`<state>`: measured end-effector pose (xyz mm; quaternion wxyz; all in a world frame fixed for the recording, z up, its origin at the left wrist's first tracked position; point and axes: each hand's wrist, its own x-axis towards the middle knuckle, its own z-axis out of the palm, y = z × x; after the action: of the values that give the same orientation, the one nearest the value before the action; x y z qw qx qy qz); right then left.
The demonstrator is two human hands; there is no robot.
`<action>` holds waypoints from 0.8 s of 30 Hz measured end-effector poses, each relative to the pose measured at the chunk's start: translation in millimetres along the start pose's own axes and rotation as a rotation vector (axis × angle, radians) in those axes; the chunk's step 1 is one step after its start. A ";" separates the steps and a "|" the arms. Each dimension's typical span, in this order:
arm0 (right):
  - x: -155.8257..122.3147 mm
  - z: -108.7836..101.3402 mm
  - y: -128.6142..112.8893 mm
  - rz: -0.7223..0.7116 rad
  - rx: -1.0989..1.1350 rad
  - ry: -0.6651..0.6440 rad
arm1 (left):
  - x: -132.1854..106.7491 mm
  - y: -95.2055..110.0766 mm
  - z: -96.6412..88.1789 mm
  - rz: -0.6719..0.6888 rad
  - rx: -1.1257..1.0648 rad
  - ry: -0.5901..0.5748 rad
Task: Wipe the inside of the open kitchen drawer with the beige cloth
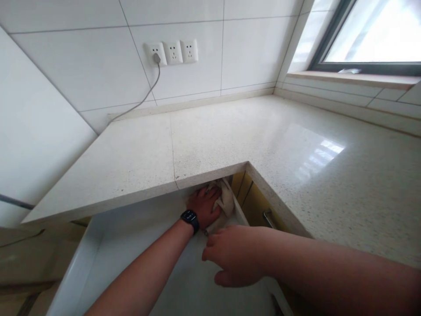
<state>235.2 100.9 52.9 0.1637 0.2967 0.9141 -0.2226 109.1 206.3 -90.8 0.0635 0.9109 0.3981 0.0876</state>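
Note:
In the head view my left hand, with a dark smartwatch on its wrist, reaches into the far right corner of a pulled-out white drawer. It grips a crumpled beige cloth against the drawer, fingers spread over it. The countertop overhang hides part of that corner. Nearer to me, my right hand hangs over the drawer's right side, holding nothing. Its fingers are loosely bent and the thumb stands apart.
A pale speckled countertop forms an inner corner above the drawer. Yellowish cabinet fronts with a metal handle stand close at right. A cord runs from the wall sockets. A window is at upper right.

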 end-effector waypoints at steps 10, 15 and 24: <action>-1.8 -7.9 -6.7 0.047 -0.034 -0.141 | 52.0 -5.7 6.6 -0.335 -0.026 0.090; 0.4 -6.2 -7.1 0.032 -0.028 -0.145 | 46.1 13.2 7.6 -0.344 -0.036 0.111; 0.5 -9.1 -8.4 0.017 -0.049 -0.119 | -2.5 44.5 12.0 -0.215 -0.083 -0.043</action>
<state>228.1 99.6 63.0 0.2271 0.2866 0.9053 -0.2160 141.7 173.8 -94.5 0.1187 0.8613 0.4880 0.0769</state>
